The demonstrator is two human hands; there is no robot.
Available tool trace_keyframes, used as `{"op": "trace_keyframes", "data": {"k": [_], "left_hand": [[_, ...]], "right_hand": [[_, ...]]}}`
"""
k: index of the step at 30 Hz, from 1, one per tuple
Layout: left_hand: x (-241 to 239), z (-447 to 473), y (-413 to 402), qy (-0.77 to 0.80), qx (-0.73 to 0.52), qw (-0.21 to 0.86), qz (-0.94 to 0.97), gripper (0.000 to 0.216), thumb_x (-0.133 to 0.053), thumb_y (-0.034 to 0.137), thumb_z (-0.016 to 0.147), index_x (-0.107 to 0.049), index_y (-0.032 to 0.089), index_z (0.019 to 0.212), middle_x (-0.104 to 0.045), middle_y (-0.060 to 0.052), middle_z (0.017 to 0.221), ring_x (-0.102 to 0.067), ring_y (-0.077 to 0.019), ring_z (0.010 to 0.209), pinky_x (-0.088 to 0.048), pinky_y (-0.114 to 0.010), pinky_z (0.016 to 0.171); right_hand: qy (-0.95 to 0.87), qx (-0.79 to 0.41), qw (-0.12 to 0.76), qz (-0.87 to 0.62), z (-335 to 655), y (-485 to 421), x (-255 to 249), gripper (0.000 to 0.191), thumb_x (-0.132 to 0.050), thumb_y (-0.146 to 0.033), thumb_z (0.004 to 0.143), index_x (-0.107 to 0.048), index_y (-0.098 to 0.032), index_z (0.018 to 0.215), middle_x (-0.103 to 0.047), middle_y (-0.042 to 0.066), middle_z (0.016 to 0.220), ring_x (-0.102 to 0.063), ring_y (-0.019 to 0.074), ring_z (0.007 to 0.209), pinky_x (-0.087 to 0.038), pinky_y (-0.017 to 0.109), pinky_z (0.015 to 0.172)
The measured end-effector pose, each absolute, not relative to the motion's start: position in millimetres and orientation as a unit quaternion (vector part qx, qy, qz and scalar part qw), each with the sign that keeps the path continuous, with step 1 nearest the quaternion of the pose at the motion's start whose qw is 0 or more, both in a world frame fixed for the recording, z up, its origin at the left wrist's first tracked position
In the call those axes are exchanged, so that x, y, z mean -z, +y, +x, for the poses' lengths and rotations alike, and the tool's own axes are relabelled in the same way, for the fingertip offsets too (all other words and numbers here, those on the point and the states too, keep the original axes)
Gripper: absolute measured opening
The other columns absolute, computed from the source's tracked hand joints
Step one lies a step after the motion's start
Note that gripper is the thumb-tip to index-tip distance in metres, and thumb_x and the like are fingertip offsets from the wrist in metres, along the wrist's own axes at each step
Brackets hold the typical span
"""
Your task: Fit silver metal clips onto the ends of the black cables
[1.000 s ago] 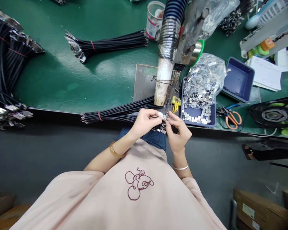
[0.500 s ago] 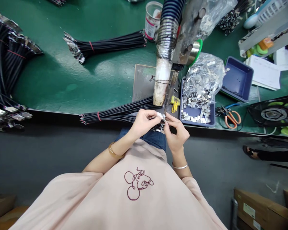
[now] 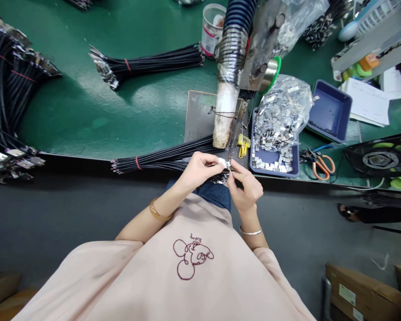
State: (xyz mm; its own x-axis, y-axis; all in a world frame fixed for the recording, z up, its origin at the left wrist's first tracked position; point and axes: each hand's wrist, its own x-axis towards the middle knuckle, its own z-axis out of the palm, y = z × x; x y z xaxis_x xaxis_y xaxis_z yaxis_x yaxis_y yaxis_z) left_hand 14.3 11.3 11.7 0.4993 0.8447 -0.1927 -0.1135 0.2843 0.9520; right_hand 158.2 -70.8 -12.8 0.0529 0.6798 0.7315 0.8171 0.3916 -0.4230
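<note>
My left hand (image 3: 200, 171) is closed in a pinch at the table's front edge, with something white at its fingertips. A small silvery metal connector (image 3: 227, 164) sits between the fingertips of both hands. From the right, my right hand (image 3: 246, 189) pinches at the same connector; its exact hold is too small to make out. Just left of the hands lies a bundle of black cables (image 3: 160, 156) tied with a red band. Above them hang the taped nozzle of a hose (image 3: 224, 116) and a metal arm (image 3: 239, 129).
Right of my hands, a blue tray (image 3: 270, 166) holds metal connector shells and a plastic bag (image 3: 284, 104) of more. Orange-handled pliers (image 3: 324, 166) and a black fan (image 3: 381, 156) lie farther right. A second cable bundle (image 3: 157, 61) and a clear jar (image 3: 210, 33) stand behind.
My hands stay together at the same spot. The fingers have shifted very slightly around the small connector, which shows a little more.
</note>
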Motion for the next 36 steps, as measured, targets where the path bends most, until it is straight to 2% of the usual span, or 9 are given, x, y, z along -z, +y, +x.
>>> {"op": "trace_keyframes", "data": {"k": [4, 9, 12, 17, 23, 28, 32, 36], "left_hand": [[-8.9, 15.4, 11.2, 0.375, -0.346, 0.707, 0.488, 0.011, -0.072, 0.021, 0.066, -0.071, 0.012, 0.06, -0.065, -0.001, 0.06, -0.051, -0.0091, 0.058, -0.04, -0.022, 0.057], [-9.3, 18.3, 10.8, 0.378, -0.361, 0.709, 0.473, 0.007, -0.071, 0.019, 0.065, -0.073, 0.012, 0.062, -0.066, -0.001, 0.06, -0.052, -0.0087, 0.057, -0.041, -0.021, 0.056], [-10.1, 20.6, 9.9, 0.385, -0.367, 0.698, 0.479, 0.007, -0.07, 0.018, 0.065, -0.073, 0.012, 0.063, -0.066, -0.001, 0.062, -0.053, -0.009, 0.058, -0.043, -0.02, 0.057], [-9.7, 24.1, 8.4, 0.397, -0.382, 0.674, 0.491, 0.009, -0.068, 0.019, 0.066, -0.07, 0.012, 0.062, -0.064, -0.001, 0.063, -0.052, -0.0084, 0.059, -0.041, -0.019, 0.055], [-9.6, 26.3, 10.8, 0.398, -0.393, 0.664, 0.497, 0.009, -0.068, 0.02, 0.068, -0.069, 0.011, 0.065, -0.053, 0.003, 0.055, -0.042, -0.0052, 0.052, -0.036, -0.018, 0.051], [-13.4, 27.1, 11.0, 0.394, -0.412, 0.649, 0.504, 0.009, -0.068, 0.019, 0.069, -0.07, 0.011, 0.067, -0.056, 0.002, 0.059, -0.044, -0.0055, 0.054, -0.039, -0.017, 0.053], [-13.4, 26.0, 9.3, 0.394, -0.41, 0.644, 0.513, 0.008, -0.067, 0.018, 0.069, -0.07, 0.011, 0.067, -0.058, 0.002, 0.06, -0.045, -0.0056, 0.054, -0.041, -0.016, 0.052], [-10.1, 25.0, 7.8, 0.396, -0.387, 0.645, 0.527, 0.009, -0.066, 0.017, 0.069, -0.072, 0.011, 0.069, -0.053, 0.004, 0.056, -0.039, -0.0043, 0.05, -0.036, -0.015, 0.048]], "right_hand": [[-0.682, 0.075, 0.49, -0.538, 158.3, -71.5, 17.4, 0.02, -0.067, -0.01, 0.085, -0.063, -0.025, 0.098, -0.079, 0.005, 0.111, -0.078, 0.0192, 0.096, -0.066, 0.031, 0.082], [-0.602, -0.046, 0.532, -0.594, 154.2, -73.0, 15.5, 0.006, -0.063, -0.018, 0.091, -0.063, -0.024, 0.094, -0.074, 0.009, 0.122, -0.078, 0.0202, 0.092, -0.067, 0.037, 0.08], [-0.572, -0.094, 0.526, -0.622, 153.6, -71.9, 8.4, 0.002, -0.064, -0.02, 0.091, -0.065, -0.022, 0.091, -0.076, 0.008, 0.116, -0.077, 0.0194, 0.093, -0.066, 0.034, 0.079], [-0.587, -0.046, 0.518, -0.62, 152.9, -67.0, 2.0, 0.007, -0.067, -0.017, 0.088, -0.069, -0.023, 0.09, -0.078, 0.005, 0.106, -0.075, 0.0195, 0.098, -0.064, 0.035, 0.083], [-0.597, -0.011, 0.511, -0.618, 150.6, -60.2, 1.8, 0.007, -0.066, -0.016, 0.089, -0.068, -0.022, 0.088, -0.078, 0.006, 0.104, -0.075, 0.0192, 0.097, -0.063, 0.034, 0.081], [-0.606, -0.001, 0.51, -0.61, 150.8, -58.8, -1.9, 0.009, -0.065, -0.014, 0.088, -0.068, -0.023, 0.09, -0.078, 0.005, 0.105, -0.075, 0.0201, 0.102, -0.062, 0.038, 0.089], [-0.622, 0.0, 0.5, -0.602, 152.3, -61.4, -1.1, 0.008, -0.066, -0.014, 0.087, -0.067, -0.022, 0.088, -0.077, 0.006, 0.112, -0.075, 0.0193, 0.099, -0.063, 0.036, 0.086], [-0.617, 0.003, 0.505, -0.604, 153.8, -62.0, 2.0, 0.01, -0.066, -0.012, 0.086, -0.065, -0.022, 0.085, -0.078, 0.005, 0.105, -0.076, 0.0182, 0.095, -0.063, 0.033, 0.082]]}}
